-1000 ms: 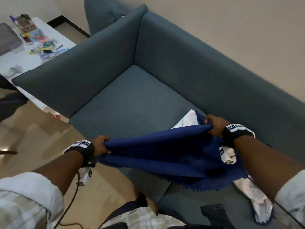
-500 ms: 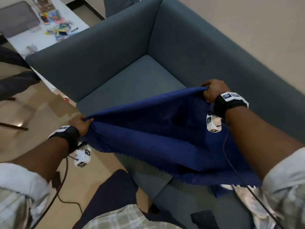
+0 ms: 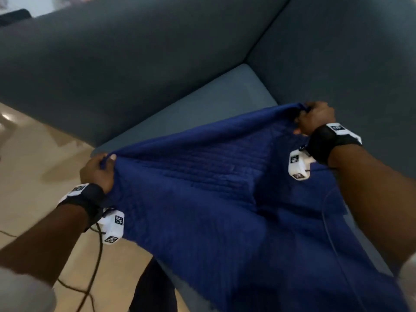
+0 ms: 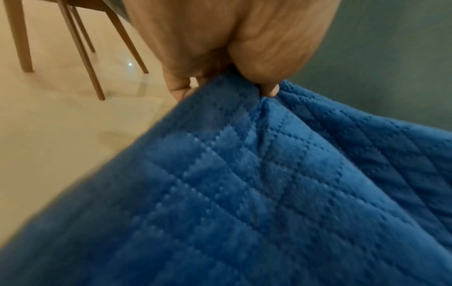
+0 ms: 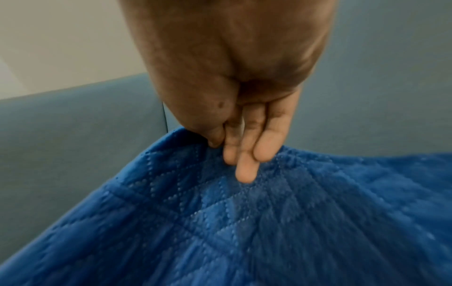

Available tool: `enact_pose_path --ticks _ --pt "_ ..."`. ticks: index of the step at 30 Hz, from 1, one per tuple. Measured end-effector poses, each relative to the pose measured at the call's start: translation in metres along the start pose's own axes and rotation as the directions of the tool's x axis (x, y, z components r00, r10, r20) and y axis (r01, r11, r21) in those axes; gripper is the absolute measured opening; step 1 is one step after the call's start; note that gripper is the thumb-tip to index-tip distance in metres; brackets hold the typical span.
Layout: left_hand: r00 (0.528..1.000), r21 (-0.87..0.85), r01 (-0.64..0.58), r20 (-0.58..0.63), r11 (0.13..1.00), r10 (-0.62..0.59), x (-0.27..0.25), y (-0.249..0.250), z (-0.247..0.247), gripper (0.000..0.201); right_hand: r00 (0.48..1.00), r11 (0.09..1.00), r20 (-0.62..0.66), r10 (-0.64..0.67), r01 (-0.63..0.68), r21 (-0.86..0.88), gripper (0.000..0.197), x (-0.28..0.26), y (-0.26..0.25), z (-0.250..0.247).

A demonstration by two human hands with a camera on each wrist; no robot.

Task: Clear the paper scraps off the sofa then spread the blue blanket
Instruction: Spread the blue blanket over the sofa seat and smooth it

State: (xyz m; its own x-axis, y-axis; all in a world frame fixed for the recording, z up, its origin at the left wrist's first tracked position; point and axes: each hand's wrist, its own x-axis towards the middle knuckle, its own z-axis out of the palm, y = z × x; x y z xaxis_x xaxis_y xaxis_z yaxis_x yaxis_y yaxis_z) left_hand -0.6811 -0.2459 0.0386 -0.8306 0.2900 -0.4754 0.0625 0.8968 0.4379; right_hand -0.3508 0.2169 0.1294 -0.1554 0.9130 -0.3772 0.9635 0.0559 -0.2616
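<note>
Your blue blanket (image 3: 213,199) is a deep, dark blue in the head view and a brighter blue close up. It is quilted all over with dotted stitch lines that cross into diamonds. You hold it up over the front part of the sofa (image 3: 202,102) seat, its top edge pulled fairly taut between your two hands.

That edge is its long line here. It runs from low on your left, over the seat's front corner by the floor (image 3: 33,176), up and to your right toward the backrest. From it the cloth falls back toward you in a broad sheet with a few soft folds and runs out of the bottom of the head view. I cannot tell whether its lower part lies on the seat, because the frame is blurred there.

Your left hand (image 3: 98,171) has fingers and thumb closed tight on the left corner, the cloth bunched in the pinch. Your right hand (image 3: 315,119) grips the right corner near the backrest, the thumb clamping the edge against fingers (image 5: 244,170) that lie down the cloth's face. In the left wrist view, wooden furniture legs (image 4: 20,38) stand on the floor beyond your hand.
</note>
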Motion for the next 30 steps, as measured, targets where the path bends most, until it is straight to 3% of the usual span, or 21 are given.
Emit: enact_pose_path --ticks 5,9,12,15,18,21,23,26,30 --pt "0.997 -0.044 0.062 -0.035 0.997 -0.063 0.068 -0.013 -0.005 0.053 0.999 0.970 -0.040 0.018 -0.008 0.241 0.032 0.095 -0.097 0.053" --pt "0.992 0.005 0.030 0.121 1.000 -0.030 0.087 -0.049 -0.001 0.061 0.999 0.937 -0.022 0.029 -0.020 0.350 0.019 0.156 -0.119 0.093" --pt "0.966 -0.045 0.059 0.254 0.997 -0.046 0.090 -0.080 0.003 0.052 1.000 0.966 -0.014 -0.005 0.009 0.257 0.037 0.179 -0.121 0.108" --pt "0.966 -0.120 0.083 0.253 0.989 -0.050 0.099 -0.103 0.006 0.042 0.997 0.996 0.020 -0.073 0.072 0.051 0.071 0.174 -0.134 0.114" --pt "0.971 -0.046 0.036 0.237 0.998 -0.024 0.099 -0.084 0.003 0.036 0.996 0.985 0.071 -0.062 0.072 -0.154 0.086 0.173 -0.134 0.121" --pt "0.976 0.075 -0.039 0.215 0.996 0.022 0.095 -0.062 0.004 0.034 0.987 0.957 0.162 0.011 0.036 -0.287 0.071 0.169 -0.133 0.117" --pt "0.976 0.042 -0.061 0.210 0.997 0.051 0.092 -0.053 0.006 0.027 0.986 0.938 0.169 0.008 0.052 -0.343 0.056 0.170 -0.135 0.115" --pt "0.991 -0.009 -0.023 0.131 1.000 0.024 0.093 -0.044 0.006 0.028 0.973 0.874 0.230 -0.033 0.140 -0.466 0.053 0.185 -0.149 0.108" --pt "0.998 -0.069 0.030 0.064 0.997 -0.026 0.097 -0.041 0.014 0.029 0.973 0.922 0.188 -0.132 0.190 -0.337 0.050 0.203 -0.161 0.091"
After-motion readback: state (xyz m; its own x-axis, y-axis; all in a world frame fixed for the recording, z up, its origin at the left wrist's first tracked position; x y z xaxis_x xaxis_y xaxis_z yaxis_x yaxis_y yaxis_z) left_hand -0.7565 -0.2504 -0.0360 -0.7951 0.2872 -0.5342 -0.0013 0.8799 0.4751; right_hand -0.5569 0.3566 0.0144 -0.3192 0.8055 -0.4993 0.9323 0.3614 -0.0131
